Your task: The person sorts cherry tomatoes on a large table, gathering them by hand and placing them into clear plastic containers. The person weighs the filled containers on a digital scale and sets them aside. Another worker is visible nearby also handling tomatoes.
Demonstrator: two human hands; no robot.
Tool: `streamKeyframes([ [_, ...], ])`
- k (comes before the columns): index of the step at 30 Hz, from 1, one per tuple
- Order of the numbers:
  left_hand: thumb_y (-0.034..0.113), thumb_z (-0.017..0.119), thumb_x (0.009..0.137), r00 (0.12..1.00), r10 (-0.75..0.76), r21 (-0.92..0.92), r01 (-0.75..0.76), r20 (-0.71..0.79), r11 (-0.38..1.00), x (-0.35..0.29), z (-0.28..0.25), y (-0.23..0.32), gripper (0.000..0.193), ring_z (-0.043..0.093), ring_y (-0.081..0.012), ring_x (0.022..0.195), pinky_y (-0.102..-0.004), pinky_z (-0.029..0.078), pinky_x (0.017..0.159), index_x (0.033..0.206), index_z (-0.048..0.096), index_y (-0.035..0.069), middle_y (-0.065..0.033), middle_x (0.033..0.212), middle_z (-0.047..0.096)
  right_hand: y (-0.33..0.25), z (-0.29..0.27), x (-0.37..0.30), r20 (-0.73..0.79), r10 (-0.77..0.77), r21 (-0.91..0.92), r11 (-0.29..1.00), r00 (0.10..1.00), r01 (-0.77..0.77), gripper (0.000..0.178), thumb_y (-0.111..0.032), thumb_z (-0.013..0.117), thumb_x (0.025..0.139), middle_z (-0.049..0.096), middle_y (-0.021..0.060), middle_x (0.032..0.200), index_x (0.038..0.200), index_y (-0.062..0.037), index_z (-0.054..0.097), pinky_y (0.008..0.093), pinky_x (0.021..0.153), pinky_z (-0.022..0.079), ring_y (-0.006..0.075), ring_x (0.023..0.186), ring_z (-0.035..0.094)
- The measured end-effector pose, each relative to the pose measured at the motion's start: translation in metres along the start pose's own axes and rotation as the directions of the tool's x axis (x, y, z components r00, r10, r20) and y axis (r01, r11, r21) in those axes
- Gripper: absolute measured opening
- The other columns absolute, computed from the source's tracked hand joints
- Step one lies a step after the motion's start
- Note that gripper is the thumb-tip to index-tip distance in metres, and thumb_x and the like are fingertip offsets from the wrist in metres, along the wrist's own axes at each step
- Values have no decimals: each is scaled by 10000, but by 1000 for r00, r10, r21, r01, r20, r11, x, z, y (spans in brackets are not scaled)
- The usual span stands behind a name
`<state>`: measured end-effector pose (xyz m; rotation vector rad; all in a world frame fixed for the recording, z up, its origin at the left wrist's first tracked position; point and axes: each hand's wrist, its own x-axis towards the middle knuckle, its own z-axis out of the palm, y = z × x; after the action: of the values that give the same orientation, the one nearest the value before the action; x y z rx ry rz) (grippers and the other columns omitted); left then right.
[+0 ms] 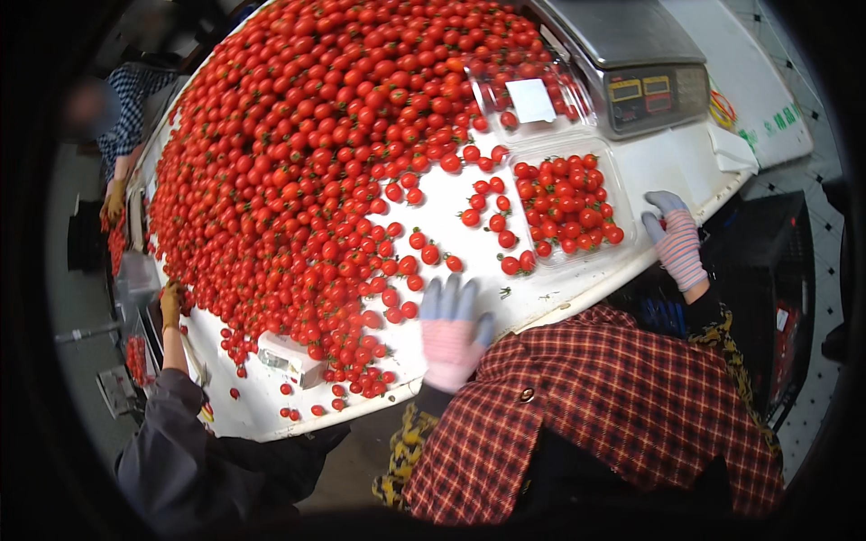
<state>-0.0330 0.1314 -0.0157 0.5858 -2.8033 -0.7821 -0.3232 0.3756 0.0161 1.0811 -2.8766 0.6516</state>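
My left hand [451, 332], in a striped pink glove with grey fingertips, is open at the front of the white table [505, 305]. Its fingers spread toward the loose cherry tomatoes and nothing is in it. Just right of a clear plastic box [621, 200] is my right hand [677, 239], gloved alike, with thumb and fingers apart and no object held. Cherry tomatoes [566, 200] fill the box's tray. Its clear lid [492, 90], bearing a white label [530, 100], is folded back toward the heap. Several single tomatoes [488, 203] lie between the tray and the heap.
A big heap of cherry tomatoes [325, 117] covers much of the table. Behind the box stands a digital scale [657, 95]. A small white box [287, 353] lies left. Other people's gloved hands [170, 305] work along the left edge. A dark crate [780, 270] stands right.
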Motion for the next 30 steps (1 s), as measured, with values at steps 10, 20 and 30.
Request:
streamKeyframes([
  [10, 308, 612, 808, 992, 86, 283, -110, 96, 953, 70, 37, -14, 387, 316, -429, 1320, -630, 116, 1098, 1164, 602, 158, -171, 1406, 402, 73, 49, -27, -36, -31, 63, 997, 999, 34, 278, -39, 644, 774, 599, 169, 1081, 1051, -21, 623, 377, 897, 458, 321, 991, 579],
  [20, 277, 577, 888, 712, -674, -902, 400, 196, 160, -47, -49, -22, 458, 612, -218, 923, -332, 511, 803, 1249, 545, -3, -131, 1077, 606, -175, 36, 49, 200, -466, 565, 773, 862, 287, 224, -44, 620, 805, 597, 142, 1093, 1028, -27, 627, 362, 891, 452, 297, 1036, 569],
  [30, 489, 455, 921, 758, -515, -584, -222, 400, -781, -47, -20, -55, 529, 414, -374, 1244, -599, 292, 1057, 1354, 422, 188, -155, 1401, 389, -292, 185, 89, 335, -583, 610, 733, 740, 302, 334, -258, 564, 891, 550, 183, 1204, 1180, -94, 599, 403, 952, 433, 370, 1095, 536],
])
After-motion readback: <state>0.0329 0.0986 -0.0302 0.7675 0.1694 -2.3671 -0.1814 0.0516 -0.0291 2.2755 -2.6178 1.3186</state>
